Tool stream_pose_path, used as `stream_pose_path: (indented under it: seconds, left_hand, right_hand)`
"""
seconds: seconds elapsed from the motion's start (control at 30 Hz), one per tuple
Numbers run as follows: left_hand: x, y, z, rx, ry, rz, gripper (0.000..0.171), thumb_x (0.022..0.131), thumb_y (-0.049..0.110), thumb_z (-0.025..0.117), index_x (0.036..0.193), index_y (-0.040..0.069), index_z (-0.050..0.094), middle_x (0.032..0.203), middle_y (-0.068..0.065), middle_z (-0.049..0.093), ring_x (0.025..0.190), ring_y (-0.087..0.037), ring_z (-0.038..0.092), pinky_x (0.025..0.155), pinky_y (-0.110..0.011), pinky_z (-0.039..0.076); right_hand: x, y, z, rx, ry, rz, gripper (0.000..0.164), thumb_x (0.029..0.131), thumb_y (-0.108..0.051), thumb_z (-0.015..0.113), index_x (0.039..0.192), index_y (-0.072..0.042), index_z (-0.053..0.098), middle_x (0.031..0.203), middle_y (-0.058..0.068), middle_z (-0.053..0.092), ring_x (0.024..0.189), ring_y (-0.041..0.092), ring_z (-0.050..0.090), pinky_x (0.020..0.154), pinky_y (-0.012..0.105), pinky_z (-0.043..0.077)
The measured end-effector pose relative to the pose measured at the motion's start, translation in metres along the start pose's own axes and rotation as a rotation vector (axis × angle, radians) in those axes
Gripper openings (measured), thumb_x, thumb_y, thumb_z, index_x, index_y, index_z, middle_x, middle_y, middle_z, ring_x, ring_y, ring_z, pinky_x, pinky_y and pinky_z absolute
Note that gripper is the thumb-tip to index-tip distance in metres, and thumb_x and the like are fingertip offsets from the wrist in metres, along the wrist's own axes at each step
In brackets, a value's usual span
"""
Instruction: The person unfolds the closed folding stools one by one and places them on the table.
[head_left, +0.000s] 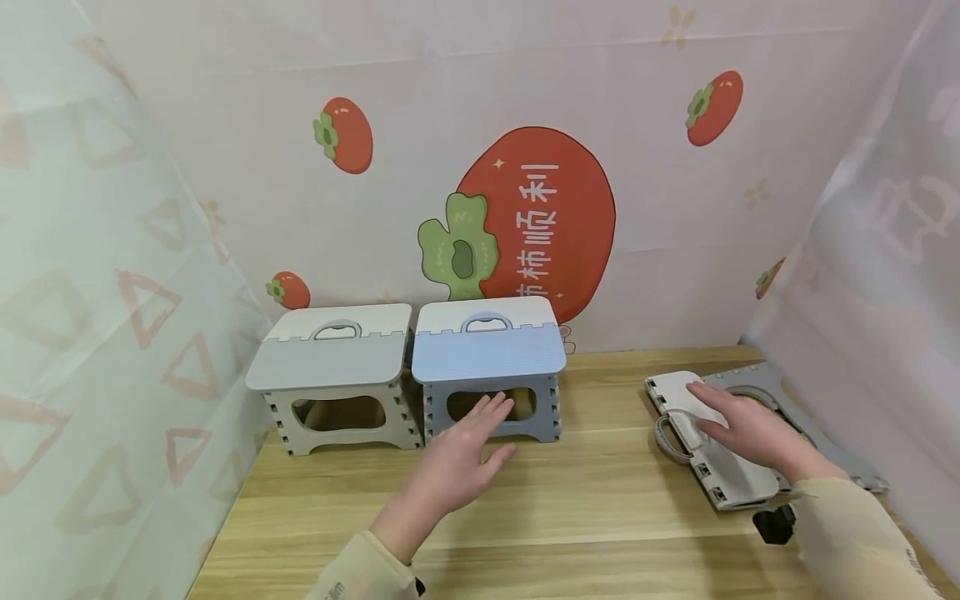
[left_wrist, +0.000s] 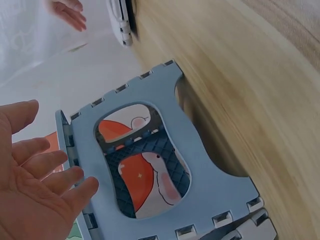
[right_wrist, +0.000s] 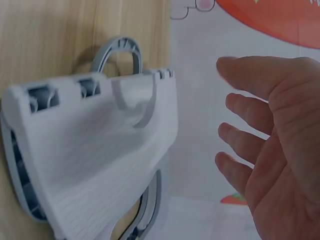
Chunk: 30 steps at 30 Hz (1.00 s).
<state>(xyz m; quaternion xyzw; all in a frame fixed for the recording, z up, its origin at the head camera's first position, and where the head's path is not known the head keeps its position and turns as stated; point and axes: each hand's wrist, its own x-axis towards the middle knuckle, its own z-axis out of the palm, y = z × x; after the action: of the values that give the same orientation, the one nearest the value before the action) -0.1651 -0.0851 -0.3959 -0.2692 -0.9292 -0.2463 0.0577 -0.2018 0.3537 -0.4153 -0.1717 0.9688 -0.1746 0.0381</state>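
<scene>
A blue-and-white folding stool [head_left: 489, 342] stands unfolded near the back of the table. My left hand [head_left: 468, 454] is in front of it, fingers extended and holding nothing; the left wrist view shows the stool's blue side panel [left_wrist: 150, 95] beyond the fingers. To the right lies a white-and-grey folding stool [head_left: 720, 450], folded flat, with its loop handle [right_wrist: 120, 50] sticking out toward the left. Above this folded stool hovers my right hand [head_left: 757, 425], fingers loosely extended. A gap shows between hand and stool in the right wrist view.
A grey-and-white folding stool [head_left: 330, 354] stands unfolded left of the blue one, close beside it. Printed cloth [head_left: 645, 208] hangs behind and at both sides of the wooden table [head_left: 585, 517]. A grey flat part [head_left: 825, 442] lies against the right-hand cloth.
</scene>
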Motion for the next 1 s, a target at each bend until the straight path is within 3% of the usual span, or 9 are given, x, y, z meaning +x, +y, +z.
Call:
stream_pose_path:
  seconds: [0.07,0.13,0.2,0.3,0.53,0.67,0.73,0.83,1.0]
  left_hand:
    - [-0.001,0.001,0.003,-0.027,-0.016,-0.022,0.060,0.102,0.032,0.065,0.155,0.013,0.045,0.161,-0.003,0.040,0.149,-0.027,0.038,0.111,-0.053,0.046]
    - [-0.001,0.002,0.006,-0.044,-0.032,-0.041,0.060,0.102,0.033,0.064,0.156,0.014,0.044,0.162,-0.003,0.040,0.149,-0.027,0.038,0.112,-0.054,0.044]
    - [-0.002,0.003,0.009,-0.055,-0.041,-0.051,0.061,0.103,0.034,0.064,0.156,0.014,0.043,0.162,-0.003,0.040,0.149,-0.027,0.038,0.112,-0.054,0.044]
    - [-0.002,0.003,0.016,-0.058,-0.051,-0.057,0.061,0.103,0.035,0.063,0.156,0.014,0.043,0.161,-0.003,0.041,0.148,-0.026,0.040,0.111,-0.052,0.045]
    - [0.000,0.004,0.030,-0.115,-0.052,-0.075,0.060,0.103,0.037,0.062,0.156,0.015,0.044,0.160,-0.003,0.042,0.145,-0.027,0.044,0.108,-0.053,0.048]
    - [0.002,0.003,0.037,-0.152,-0.056,-0.101,0.061,0.103,0.039,0.061,0.156,0.015,0.044,0.159,-0.002,0.042,0.145,-0.026,0.044,0.112,-0.053,0.044]
    - [0.003,0.002,0.039,-0.181,-0.065,-0.120,0.062,0.103,0.040,0.061,0.156,0.015,0.044,0.160,-0.001,0.042,0.145,-0.026,0.044,0.114,-0.052,0.042]
    - [0.005,0.002,0.042,-0.244,-0.080,-0.145,0.062,0.103,0.041,0.061,0.156,0.015,0.044,0.160,-0.001,0.041,0.146,-0.026,0.043,0.117,-0.050,0.039]
    - [0.007,0.001,0.047,-0.326,-0.089,-0.179,0.062,0.103,0.044,0.060,0.156,0.016,0.043,0.159,-0.002,0.043,0.144,-0.028,0.044,0.116,-0.048,0.041]
  right_hand:
    - [-0.004,0.007,0.000,-0.014,0.005,-0.008,0.059,0.098,-0.012,0.066,0.150,0.007,0.044,0.147,0.038,0.044,0.121,0.052,0.057,0.093,0.064,0.050]
    - [-0.009,0.014,0.002,-0.010,0.007,-0.001,0.057,0.097,-0.007,0.064,0.149,0.007,0.045,0.144,0.038,0.047,0.090,0.038,0.069,0.078,0.050,0.056]
    - [-0.014,0.021,0.003,0.012,0.002,0.015,0.056,0.096,-0.002,0.060,0.148,0.008,0.044,0.142,0.040,0.048,0.059,0.020,0.058,0.060,0.036,0.051]
    - [-0.022,0.033,0.007,0.048,-0.013,0.052,0.057,0.094,0.002,0.055,0.149,0.010,0.041,0.138,0.041,0.051,0.043,0.007,0.032,0.047,0.027,0.037]
    - [-0.039,0.059,0.012,0.083,-0.069,0.125,0.068,0.085,0.008,0.055,0.150,0.012,0.037,0.143,0.043,0.043,0.050,0.010,0.037,0.053,0.027,0.040]
    - [-0.044,0.071,0.016,0.079,-0.119,0.148,0.074,0.080,0.009,0.060,0.149,0.015,0.036,0.146,0.046,0.034,0.069,0.024,0.057,0.059,0.029,0.043]
    - [-0.046,0.077,0.020,0.054,-0.117,0.138,0.075,0.076,0.009,0.064,0.146,0.018,0.038,0.144,0.048,0.034,0.090,0.043,0.064,0.066,0.038,0.054]
    - [-0.050,0.083,0.026,-0.009,-0.090,0.120,0.074,0.072,0.009,0.069,0.140,0.021,0.042,0.139,0.049,0.038,0.116,0.064,0.051,0.085,0.058,0.056]
    - [-0.055,0.089,0.035,-0.051,-0.067,0.127,0.067,0.074,0.006,0.072,0.134,0.023,0.048,0.133,0.049,0.046,0.116,0.068,0.048,0.094,0.072,0.045]
